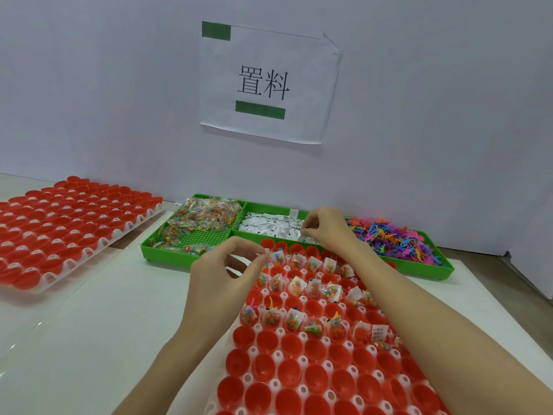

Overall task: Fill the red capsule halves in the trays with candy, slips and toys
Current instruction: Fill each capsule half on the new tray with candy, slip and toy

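A white tray of red capsule halves lies in front of me; several halves in its far rows hold candy packets, slips and toys. My left hand pinches a small white slip at the tray's far left corner. My right hand reaches into the middle green bin and pinches white slips there. The left green bin holds candy packets. The right green bin holds colourful toy figures.
A second tray of red capsule halves sits at the left on the white table. A white wall with a paper sign stands right behind the green bins.
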Tool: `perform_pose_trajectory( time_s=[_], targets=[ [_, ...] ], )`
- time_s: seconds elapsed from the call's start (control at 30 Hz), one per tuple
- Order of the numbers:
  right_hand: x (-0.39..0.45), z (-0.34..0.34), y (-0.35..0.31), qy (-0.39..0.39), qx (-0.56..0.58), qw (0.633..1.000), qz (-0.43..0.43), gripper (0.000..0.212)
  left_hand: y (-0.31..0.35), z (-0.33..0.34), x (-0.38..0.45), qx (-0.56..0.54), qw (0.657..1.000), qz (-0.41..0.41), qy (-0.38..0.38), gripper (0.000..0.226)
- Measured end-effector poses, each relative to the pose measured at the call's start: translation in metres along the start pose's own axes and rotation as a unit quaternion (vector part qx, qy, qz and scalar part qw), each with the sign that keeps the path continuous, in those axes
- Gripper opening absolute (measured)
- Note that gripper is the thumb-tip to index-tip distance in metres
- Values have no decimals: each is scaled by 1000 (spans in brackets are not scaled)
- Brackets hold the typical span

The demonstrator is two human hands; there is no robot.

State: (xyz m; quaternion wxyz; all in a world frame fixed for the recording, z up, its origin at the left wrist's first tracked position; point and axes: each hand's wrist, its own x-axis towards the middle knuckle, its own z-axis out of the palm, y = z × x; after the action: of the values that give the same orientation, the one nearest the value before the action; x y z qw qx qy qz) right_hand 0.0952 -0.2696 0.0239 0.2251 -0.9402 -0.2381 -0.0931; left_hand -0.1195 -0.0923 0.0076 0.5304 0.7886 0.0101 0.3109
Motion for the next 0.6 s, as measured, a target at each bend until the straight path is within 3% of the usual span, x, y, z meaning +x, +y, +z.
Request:
perform_pose_trajectory(
  time_s=[0.2, 0.43, 0.6],
  targets=[
    [-11, -3, 5, 41, -3, 999, 10, 25, 1, -1, 0, 7, 1000, -3, -3, 14],
    [-23, -16, 4, 60, 15, 998, 14, 17, 5, -2, -1, -10, 1000, -15, -14, 16],
    [-59, -47, -17, 61, 127, 990, 21, 15, 11, -3, -3, -77, 996, -11, -54, 12]
  ],
)
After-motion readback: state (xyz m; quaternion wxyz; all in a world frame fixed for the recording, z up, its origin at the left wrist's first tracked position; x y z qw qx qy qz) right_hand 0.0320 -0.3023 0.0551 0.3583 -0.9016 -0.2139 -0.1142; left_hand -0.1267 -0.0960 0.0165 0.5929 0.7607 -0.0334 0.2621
